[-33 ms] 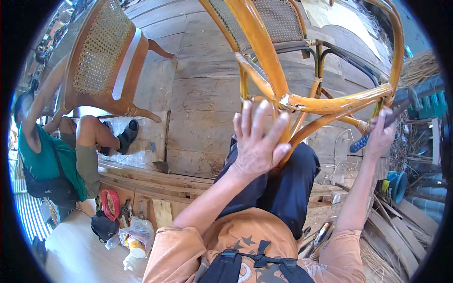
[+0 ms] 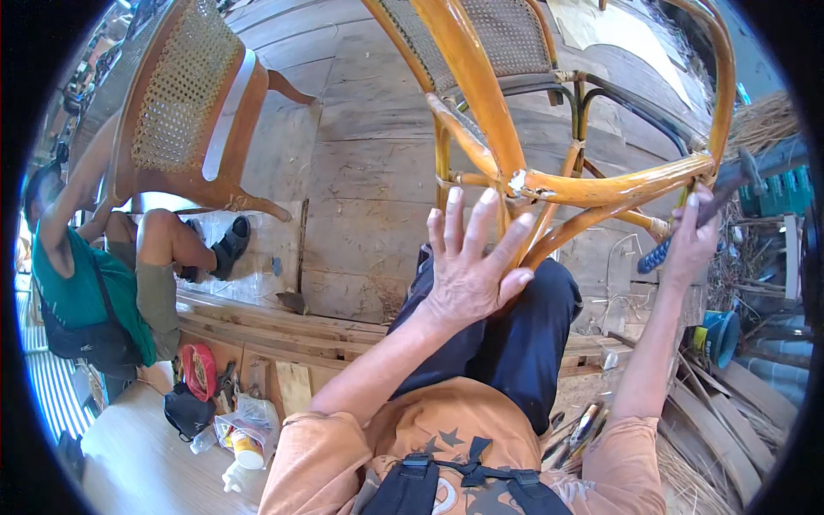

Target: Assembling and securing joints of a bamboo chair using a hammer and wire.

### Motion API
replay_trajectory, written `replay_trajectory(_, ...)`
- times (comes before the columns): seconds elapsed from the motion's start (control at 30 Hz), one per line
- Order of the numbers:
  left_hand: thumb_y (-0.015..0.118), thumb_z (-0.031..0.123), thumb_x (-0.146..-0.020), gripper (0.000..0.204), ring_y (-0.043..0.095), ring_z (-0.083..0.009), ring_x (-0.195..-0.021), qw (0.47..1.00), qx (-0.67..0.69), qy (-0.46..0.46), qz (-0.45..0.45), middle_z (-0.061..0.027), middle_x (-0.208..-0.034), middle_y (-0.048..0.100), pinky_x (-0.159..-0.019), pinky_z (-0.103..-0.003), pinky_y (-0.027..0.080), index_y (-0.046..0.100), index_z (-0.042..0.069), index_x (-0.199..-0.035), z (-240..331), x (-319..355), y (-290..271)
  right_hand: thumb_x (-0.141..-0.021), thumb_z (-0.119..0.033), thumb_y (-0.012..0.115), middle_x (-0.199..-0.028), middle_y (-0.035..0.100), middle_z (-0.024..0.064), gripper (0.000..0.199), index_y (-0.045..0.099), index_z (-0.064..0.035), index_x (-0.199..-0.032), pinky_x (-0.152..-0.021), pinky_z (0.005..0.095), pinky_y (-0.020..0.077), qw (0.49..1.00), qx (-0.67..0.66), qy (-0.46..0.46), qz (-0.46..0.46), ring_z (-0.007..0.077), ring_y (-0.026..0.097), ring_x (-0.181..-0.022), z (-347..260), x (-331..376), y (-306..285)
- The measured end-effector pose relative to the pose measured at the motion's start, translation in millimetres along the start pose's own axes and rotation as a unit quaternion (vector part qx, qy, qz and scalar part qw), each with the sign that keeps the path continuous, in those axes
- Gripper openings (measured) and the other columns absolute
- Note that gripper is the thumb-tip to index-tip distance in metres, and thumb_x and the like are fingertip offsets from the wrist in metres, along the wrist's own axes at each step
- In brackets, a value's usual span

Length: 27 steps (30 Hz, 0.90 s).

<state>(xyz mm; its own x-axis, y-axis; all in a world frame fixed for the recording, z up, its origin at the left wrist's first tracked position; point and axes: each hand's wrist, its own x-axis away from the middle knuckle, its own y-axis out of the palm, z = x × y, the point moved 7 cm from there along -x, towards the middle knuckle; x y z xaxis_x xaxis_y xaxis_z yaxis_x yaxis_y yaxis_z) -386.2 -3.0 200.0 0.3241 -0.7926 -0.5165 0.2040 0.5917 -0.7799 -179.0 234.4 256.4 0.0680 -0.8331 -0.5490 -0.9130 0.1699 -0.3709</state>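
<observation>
A rattan chair frame (image 2: pixel 627 184) of glossy orange-brown poles stands before my knees, with a pale chipped spot at its near corner joint. My left hand (image 2: pixel 470 266) is open with fingers spread, just in front of a chair leg below that joint; whether it touches the pole cannot be made out. My right hand (image 2: pixel 693 236) is closed around a hammer (image 2: pixel 730 184) beside the frame's right corner. The hammer's dark ribbed grip end points down to the left, its metal head up to the right.
At left a person (image 2: pixel 94 292) in a green top sits by a cane-backed wooden chair (image 2: pixel 184 103). Wood strips (image 2: pixel 712 421) and a blue bucket (image 2: pixel 721 337) lie at right. A bag (image 2: pixel 189 410) and a yellow-and-white cup (image 2: pixel 248 450) are at lower left.
My left hand has shifted slightly down. The hammer has turned a little in my right hand, its head showing slightly higher. The chair frame stays put.
</observation>
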Motion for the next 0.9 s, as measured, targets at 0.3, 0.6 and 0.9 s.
replay_trajectory(0.3,0.030,0.061,-0.090,0.058,0.010,-0.0449,-0.136,0.994,-0.101,0.043,0.014,-0.0211,-0.143,0.026,-0.108,-0.055,-0.002,0.049,0.025,-0.132,0.2,-27.3,10.4,-0.094,-0.013,0.052,-0.073,0.053,-0.0009,0.020,0.056,-0.0021,-0.110,-0.058,0.0204,0.0446,0.998,0.004,0.016,-0.058,0.0045,0.052,-0.061,-9.9,-5.5,24.5)
replay_trajectory(0.6,0.030,0.060,-0.091,0.058,0.009,-0.0449,-0.136,0.992,-0.122,0.020,0.025,-0.0204,-0.144,0.023,-0.108,-0.055,-0.003,0.047,0.024,-0.133,-4.4,-28.0,17.8,-0.094,-0.016,0.052,-0.067,0.054,-0.0025,0.027,0.056,-0.0052,-0.118,-0.047,0.0169,0.0375,0.996,0.022,0.057,-0.058,0.0021,0.049,-0.057,-3.4,-7.2,24.2)
replay_trajectory(0.9,0.032,0.056,-0.091,0.054,0.005,-0.0454,-0.136,0.991,-0.134,0.014,0.024,-0.0198,-0.146,0.019,-0.107,-0.056,-0.006,0.047,0.027,-0.133,-6.7,-31.0,15.0,-0.093,-0.014,0.053,-0.066,0.055,-0.0017,0.021,0.058,-0.0050,-0.111,-0.045,0.0173,0.0403,0.998,0.012,0.043,-0.040,0.0029,0.053,-0.055,-13.0,-5.3,23.7)
